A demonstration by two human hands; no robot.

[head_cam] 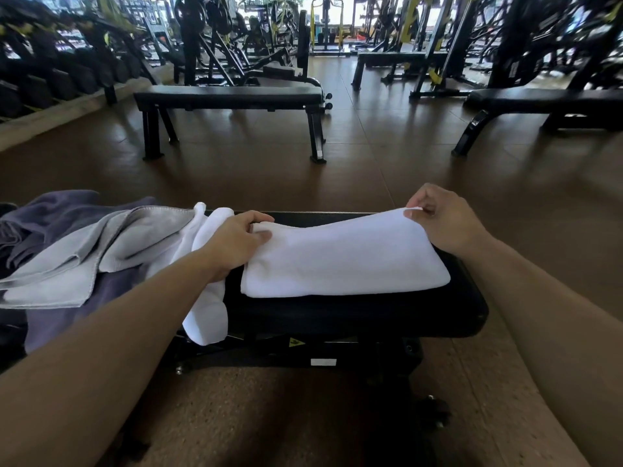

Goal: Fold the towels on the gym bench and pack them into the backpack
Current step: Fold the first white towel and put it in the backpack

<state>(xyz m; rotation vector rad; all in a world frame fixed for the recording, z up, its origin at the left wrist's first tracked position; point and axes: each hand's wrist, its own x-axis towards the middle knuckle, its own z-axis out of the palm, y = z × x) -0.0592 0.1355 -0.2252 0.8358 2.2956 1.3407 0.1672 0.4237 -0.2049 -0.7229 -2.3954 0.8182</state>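
A white towel (pixel 344 261) lies folded over on the black gym bench (pixel 354 315) in front of me. My left hand (pixel 236 241) grips the towel's far left corner, thumb on top. My right hand (pixel 441 220) pinches the far right corner and lifts it slightly off the bench. A second white towel (pixel 209 305) hangs over the bench's near edge under my left forearm. Left of it lie a light grey towel (pixel 101 251) and a purple-grey towel (pixel 57 214), both crumpled. No backpack can be made out.
Another flat black bench (pixel 232 96) stands across the brown floor ahead, and a third bench (pixel 546 99) at the right. A dumbbell rack (pixel 50 79) runs along the far left. Gym machines fill the background.
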